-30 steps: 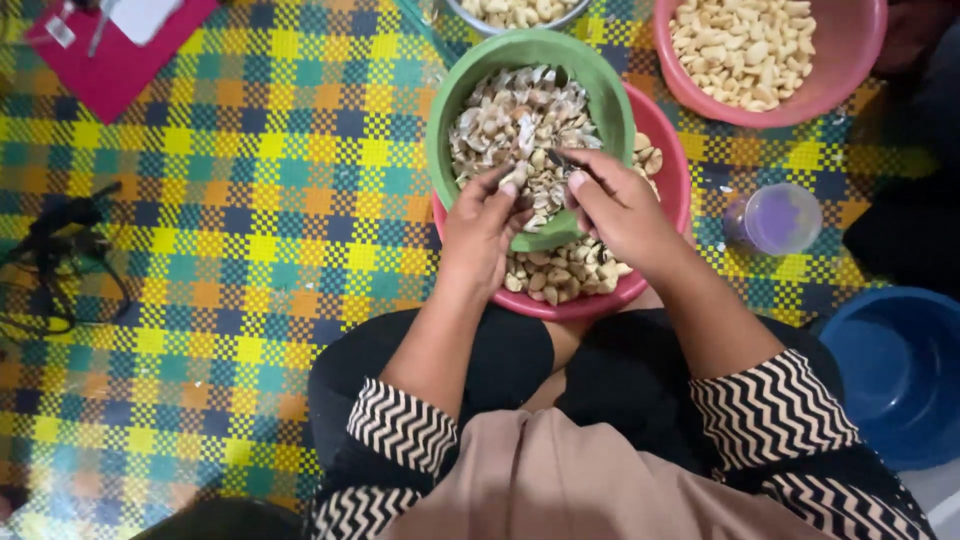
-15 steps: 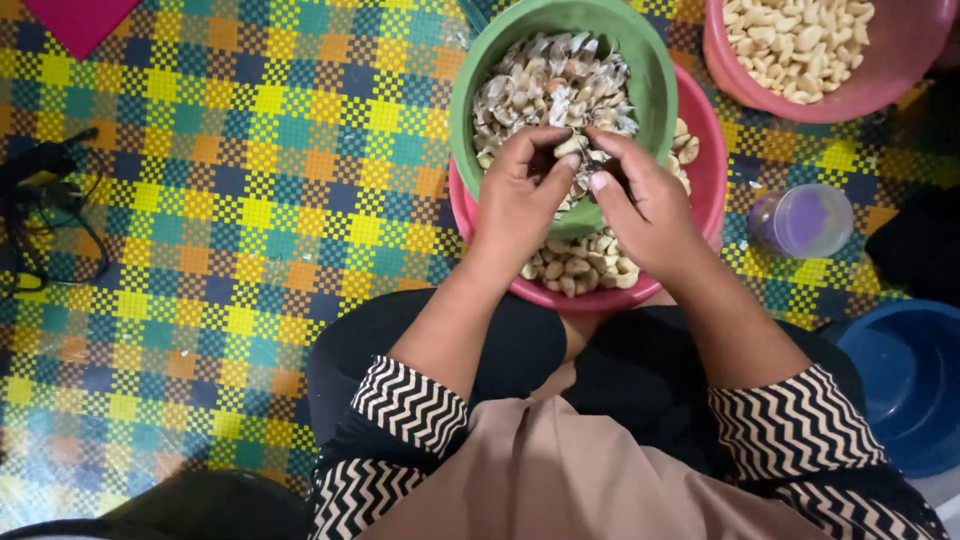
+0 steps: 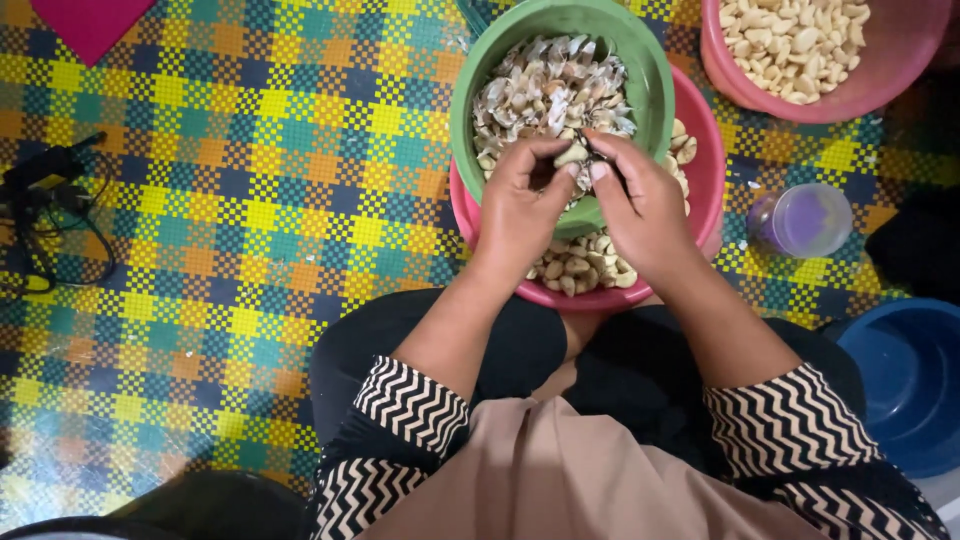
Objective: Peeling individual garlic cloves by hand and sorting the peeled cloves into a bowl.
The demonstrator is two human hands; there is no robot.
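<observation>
My left hand (image 3: pixel 522 203) pinches a pale nut (image 3: pixel 572 154) between thumb and fingers over the green bowl (image 3: pixel 640 70), which is full of thin greyish husks (image 3: pixel 545 92). My right hand (image 3: pixel 643 205) meets it from the right and holds a small dark tool (image 3: pixel 596 152) against the nut. The green bowl rests inside a pink basin (image 3: pixel 700 140) that holds pale nuts (image 3: pixel 578 268) under my hands, on my lap.
Another pink basin (image 3: pixel 880 85) of peeled pale nuts stands top right. A small purple cup (image 3: pixel 805 220) lies right of the basins, a blue tub (image 3: pixel 905 385) lower right. Black cables (image 3: pixel 45 215) lie at left on the checked woven mat (image 3: pixel 230 200). A pink flat item (image 3: pixel 90 22) lies top left.
Both hands have come together over the green bowl's near rim and now grip a single nut. The view has shifted, so the bowls sit further right and higher.
</observation>
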